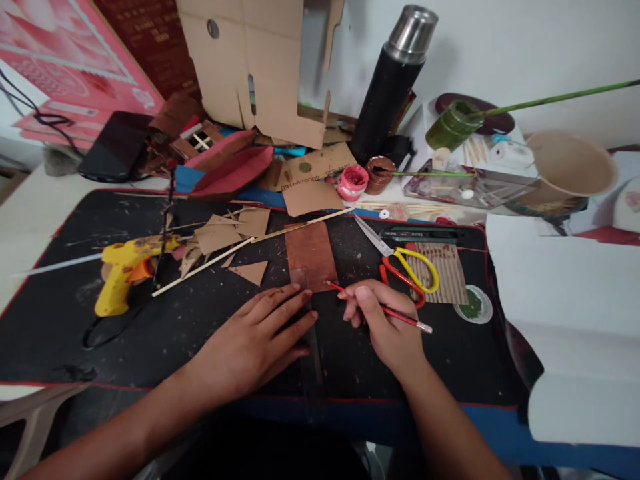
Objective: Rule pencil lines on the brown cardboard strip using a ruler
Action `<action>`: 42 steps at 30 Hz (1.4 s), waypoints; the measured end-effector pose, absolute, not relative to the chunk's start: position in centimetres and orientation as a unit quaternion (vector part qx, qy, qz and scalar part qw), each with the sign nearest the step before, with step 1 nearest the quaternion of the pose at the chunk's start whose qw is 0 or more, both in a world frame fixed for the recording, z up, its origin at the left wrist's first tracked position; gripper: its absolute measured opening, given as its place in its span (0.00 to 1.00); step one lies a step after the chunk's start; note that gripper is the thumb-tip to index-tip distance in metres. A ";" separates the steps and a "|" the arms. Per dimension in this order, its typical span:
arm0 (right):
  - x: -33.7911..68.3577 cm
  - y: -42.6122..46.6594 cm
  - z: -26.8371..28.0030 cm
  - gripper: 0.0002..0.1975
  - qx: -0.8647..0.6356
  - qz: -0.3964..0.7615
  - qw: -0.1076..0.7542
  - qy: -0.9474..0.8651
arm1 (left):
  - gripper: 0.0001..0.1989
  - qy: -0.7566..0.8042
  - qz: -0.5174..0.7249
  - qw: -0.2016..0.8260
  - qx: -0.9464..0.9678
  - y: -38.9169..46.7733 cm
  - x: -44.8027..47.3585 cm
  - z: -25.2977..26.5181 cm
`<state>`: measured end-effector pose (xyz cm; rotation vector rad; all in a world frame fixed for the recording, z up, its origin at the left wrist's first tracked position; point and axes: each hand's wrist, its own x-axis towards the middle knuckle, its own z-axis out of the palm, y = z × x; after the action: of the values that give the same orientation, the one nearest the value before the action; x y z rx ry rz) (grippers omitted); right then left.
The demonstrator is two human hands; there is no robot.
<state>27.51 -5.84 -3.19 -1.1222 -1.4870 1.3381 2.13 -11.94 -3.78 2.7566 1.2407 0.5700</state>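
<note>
A reddish-brown painted piece of card (311, 250) lies on the black mat in front of me. Across its near end runs a clear ruler (311, 363), which reaches back toward the mat's front edge. My left hand (265, 327) rests flat on the ruler with its fingers stretched out. In my right hand (383, 317) is a red pencil (400, 316), pinched between thumb and fingers. Its tip points left at the near right part of the brown card; whether it touches cannot be made out. Scissors (400, 260) with yellow and red handles lie just beyond my right hand.
A yellow glue gun (120, 273) lies at left beside cardboard scraps (220, 233) and a thin wooden stick (205, 267). At right are a cutter (425, 235), corrugated card (440, 267) and a lid with green paint (473, 305). Paint jars (353, 183) and a black flask (387, 87) stand behind.
</note>
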 end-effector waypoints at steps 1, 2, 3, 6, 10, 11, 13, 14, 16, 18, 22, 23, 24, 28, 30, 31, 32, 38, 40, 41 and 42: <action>27.5 -5.8 -3.2 0.17 -0.446 0.531 0.411 -0.592 | 0.18 0.403 0.185 0.031 0.896 -11.9 2.1 -3.7; 27.5 -5.8 -3.2 0.17 -0.445 0.531 0.411 -0.592 | 0.18 0.403 0.185 0.030 0.896 -11.9 2.2 -3.7; 27.5 -5.9 -3.2 0.17 -0.445 0.531 0.410 -0.593 | 0.18 0.401 0.186 0.030 0.896 -11.9 2.2 -3.7; 27.5 -5.9 -3.2 0.17 -0.443 0.532 0.408 -0.595 | 0.18 0.399 0.188 0.031 0.897 -11.9 2.2 -3.7; 27.6 -5.8 -3.4 0.17 -0.443 0.533 0.407 -0.595 | 0.17 0.397 0.188 0.036 0.898 -11.9 2.2 -3.7; 27.6 -5.8 -3.4 0.17 -0.443 0.533 0.407 -0.595 | 0.17 0.395 0.189 0.037 0.898 -11.9 2.2 -3.6; 27.5 -5.8 -3.3 0.17 -0.443 0.534 0.405 -0.595 | 0.17 0.394 0.190 0.037 0.899 -11.8 2.2 -3.6; 27.5 -5.8 -3.3 0.17 -0.443 0.534 0.405 -0.596 | 0.17 0.393 0.190 0.036 0.899 -11.8 2.2 -3.6; 27.5 -5.8 -3.3 0.17 -0.443 0.534 0.404 -0.596 | 0.17 0.393 0.188 0.034 0.900 -11.8 2.2 -3.5; 27.5 -5.8 -3.2 0.17 -0.443 0.534 0.405 -0.596 | 0.17 0.392 0.186 0.032 0.901 -11.8 2.2 -3.6; 27.5 -5.9 -3.2 0.17 -0.443 0.532 0.406 -0.597 | 0.17 0.391 0.187 0.033 0.901 -11.8 2.2 -3.6; 27.5 -5.9 -3.2 0.17 -0.443 0.531 0.406 -0.597 | 0.17 0.391 0.188 0.034 0.900 -11.8 2.2 -3.6; 27.5 -5.9 -3.2 0.17 -0.443 0.531 0.406 -0.598 | 0.17 0.392 0.189 0.036 0.899 -11.8 2.2 -3.6; 27.5 -5.9 -3.1 0.16 -0.443 0.526 0.403 -0.604 | 0.17 0.393 0.191 0.040 0.899 -11.8 2.2 -3.6; 27.5 -5.9 -3.1 0.15 -0.443 0.521 0.401 -0.609 | 0.17 0.391 0.190 0.041 0.899 -11.8 2.2 -3.6; 27.5 -5.9 -3.1 0.15 -0.443 0.520 0.401 -0.611 | 0.17 0.391 0.190 0.041 0.900 -11.8 2.2 -3.6; 27.5 -5.9 -3.1 0.15 -0.444 0.519 0.400 -0.611 | 0.18 0.390 0.190 0.042 0.900 -11.8 2.2 -3.6; 27.6 -5.8 -3.1 0.15 -0.444 0.515 0.400 -0.614 | 0.18 0.397 0.189 0.050 0.897 -12.0 2.1 -3.8; 27.5 -5.8 -3.0 0.16 -0.444 0.516 0.400 -0.613 | 0.18 0.397 0.189 0.056 0.897 -12.0 2.1 -3.8; 27.5 -5.8 -3.0 0.16 -0.444 0.517 0.400 -0.612 | 0.18 0.396 0.189 0.058 0.897 -12.0 2.1 -3.8; 27.5 -5.8 -3.0 0.16 -0.445 0.517 0.401 -0.612 | 0.18 0.395 0.189 0.059 0.897 -11.9 2.1 -3.7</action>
<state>27.51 -5.83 -3.01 -1.1244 -1.5466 1.3086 2.06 -11.94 -3.75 2.7176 1.1953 0.5714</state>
